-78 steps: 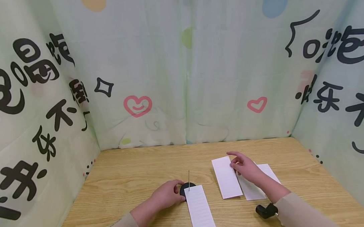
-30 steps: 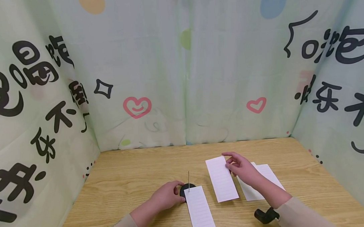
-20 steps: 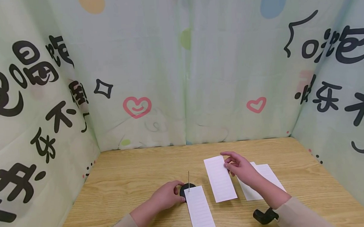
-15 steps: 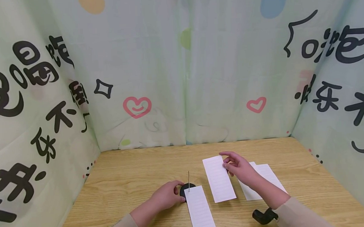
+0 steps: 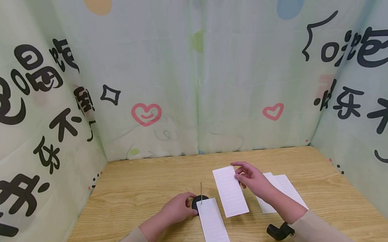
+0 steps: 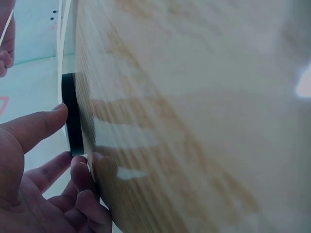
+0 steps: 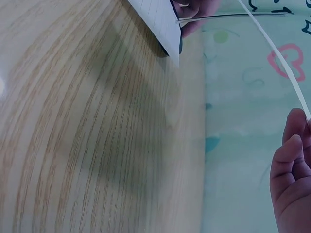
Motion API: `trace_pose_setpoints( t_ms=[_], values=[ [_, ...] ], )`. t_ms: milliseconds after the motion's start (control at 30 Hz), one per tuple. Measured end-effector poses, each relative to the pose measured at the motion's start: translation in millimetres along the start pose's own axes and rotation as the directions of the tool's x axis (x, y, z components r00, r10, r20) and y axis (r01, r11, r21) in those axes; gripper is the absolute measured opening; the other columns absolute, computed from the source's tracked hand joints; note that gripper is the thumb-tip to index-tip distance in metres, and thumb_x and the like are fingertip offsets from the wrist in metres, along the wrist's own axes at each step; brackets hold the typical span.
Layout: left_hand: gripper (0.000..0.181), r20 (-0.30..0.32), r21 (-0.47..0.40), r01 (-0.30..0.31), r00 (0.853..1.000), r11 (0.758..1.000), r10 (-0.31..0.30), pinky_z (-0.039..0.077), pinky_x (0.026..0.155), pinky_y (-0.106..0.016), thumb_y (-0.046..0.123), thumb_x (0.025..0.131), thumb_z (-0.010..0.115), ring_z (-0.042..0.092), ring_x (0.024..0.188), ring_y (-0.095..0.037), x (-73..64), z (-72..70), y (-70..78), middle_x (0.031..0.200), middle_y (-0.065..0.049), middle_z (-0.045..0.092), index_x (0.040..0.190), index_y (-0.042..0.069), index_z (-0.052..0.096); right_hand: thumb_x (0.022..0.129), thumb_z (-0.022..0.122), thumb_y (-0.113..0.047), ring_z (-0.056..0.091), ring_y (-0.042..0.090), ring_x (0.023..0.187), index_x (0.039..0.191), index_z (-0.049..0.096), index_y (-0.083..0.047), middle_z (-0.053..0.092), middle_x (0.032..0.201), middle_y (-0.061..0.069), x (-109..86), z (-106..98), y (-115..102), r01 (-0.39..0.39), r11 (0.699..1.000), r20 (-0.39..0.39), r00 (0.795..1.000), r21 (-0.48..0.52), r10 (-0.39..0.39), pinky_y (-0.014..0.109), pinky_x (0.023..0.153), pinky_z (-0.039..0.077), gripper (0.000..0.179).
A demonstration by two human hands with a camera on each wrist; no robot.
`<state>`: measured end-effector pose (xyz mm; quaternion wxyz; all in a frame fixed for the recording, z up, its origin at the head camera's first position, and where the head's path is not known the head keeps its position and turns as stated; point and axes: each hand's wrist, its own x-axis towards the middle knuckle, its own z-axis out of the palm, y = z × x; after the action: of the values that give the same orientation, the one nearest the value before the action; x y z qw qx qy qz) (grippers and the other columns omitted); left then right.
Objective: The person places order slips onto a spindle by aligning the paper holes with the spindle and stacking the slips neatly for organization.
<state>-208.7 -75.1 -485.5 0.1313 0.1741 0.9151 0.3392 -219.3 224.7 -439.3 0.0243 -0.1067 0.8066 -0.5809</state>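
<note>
My left hand grips the edge of a receipt spike's round black base on the table. In the left wrist view the thumb and fingers sit around that base. A thin metal spike stands upright from it, run through the top end of a lined paper slip that extends toward me. My right hand pinches another lined paper slip by its upper right edge, to the right of the spike. The right wrist view shows this raised slip edge-on, with a shadow on the wood below.
More white paper slips lie overlapping on the wooden table, partly behind the right forearm. Printed curtains enclose the table at the back and both sides. A black wrist-mounted piece shows by the right sleeve.
The right hand has carried its slip leftward, away from the overlapping slips and closer to the spike. The left hand stays on the base, and the spiked slip has kept its place.
</note>
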Motion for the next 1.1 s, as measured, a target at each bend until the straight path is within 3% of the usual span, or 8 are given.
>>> trace_pose_setpoints(
  t_ms=[300, 500, 733, 967, 1100],
  values=[
    [0.049, 0.001, -0.005, -0.004, 1.0, 1.0, 0.004, 0.039, 0.063, -0.031, 0.021, 0.081, 0.08, 0.048, 0.07, -0.016, 1.1, 0.6, -1.6, 0.083, 0.001, 0.053, 0.126, 0.01, 0.062, 0.097, 0.061, -0.005, 0.055, 0.017, 0.068, 0.139, 0.05, -0.005, 0.057, 0.101, 0.014, 0.0, 6.3, -3.5, 0.005, 1.0, 0.012, 1.0, 0.013, -0.005, 0.03, 0.063, 0.049, 0.043],
    [0.049, 0.016, -0.001, 0.018, 1.0, 1.0, -0.018, 0.039, 0.063, -0.032, 0.022, 0.083, 0.08, 0.049, 0.071, -0.017, 2.0, 0.0, -0.5, 0.083, 0.001, 0.053, 0.127, 0.012, 0.062, 0.097, 0.061, -0.006, 0.056, 0.025, 0.07, 0.138, 0.051, -0.007, 0.057, 0.101, 0.014, 1.0, 9.8, -5.9, 0.008, 1.0, 0.012, 1.0, 0.013, -0.009, 0.03, 0.063, 0.049, 0.042],
    [0.049, 0.017, -0.002, 0.027, 0.999, 1.0, -0.027, 0.039, 0.064, -0.032, 0.021, 0.082, 0.08, 0.049, 0.071, -0.017, 2.1, -0.3, -0.3, 0.084, 0.0, 0.054, 0.127, 0.011, 0.062, 0.097, 0.061, -0.006, 0.056, 0.02, 0.07, 0.138, 0.051, -0.007, 0.057, 0.101, 0.014, 2.8, 16.1, -8.2, 0.006, 1.0, 0.012, 1.0, 0.021, -0.007, 0.029, 0.062, 0.049, 0.042],
    [0.049, 0.015, -0.008, 0.036, 0.999, 0.999, -0.036, 0.039, 0.064, -0.032, 0.022, 0.083, 0.08, 0.049, 0.072, -0.017, 2.6, 0.3, -0.8, 0.084, 0.0, 0.053, 0.127, 0.012, 0.062, 0.097, 0.062, -0.006, 0.056, 0.03, 0.072, 0.137, 0.052, -0.008, 0.057, 0.101, 0.014, 2.5, 21.4, -12.0, 0.006, 1.0, 0.023, 1.0, 0.019, -0.007, 0.032, 0.063, 0.05, 0.041],
    [0.047, 0.015, -0.009, 0.038, 0.999, 0.999, -0.038, 0.039, 0.063, -0.032, 0.023, 0.084, 0.079, 0.05, 0.072, -0.017, 2.5, 0.3, -1.8, 0.084, 0.0, 0.054, 0.127, 0.012, 0.062, 0.097, 0.062, -0.006, 0.056, 0.028, 0.072, 0.137, 0.052, -0.008, 0.057, 0.102, 0.014, 2.0, 23.3, -14.3, 0.014, 1.0, 0.031, 0.999, 0.02, -0.015, 0.033, 0.064, 0.051, 0.041]
  ],
)
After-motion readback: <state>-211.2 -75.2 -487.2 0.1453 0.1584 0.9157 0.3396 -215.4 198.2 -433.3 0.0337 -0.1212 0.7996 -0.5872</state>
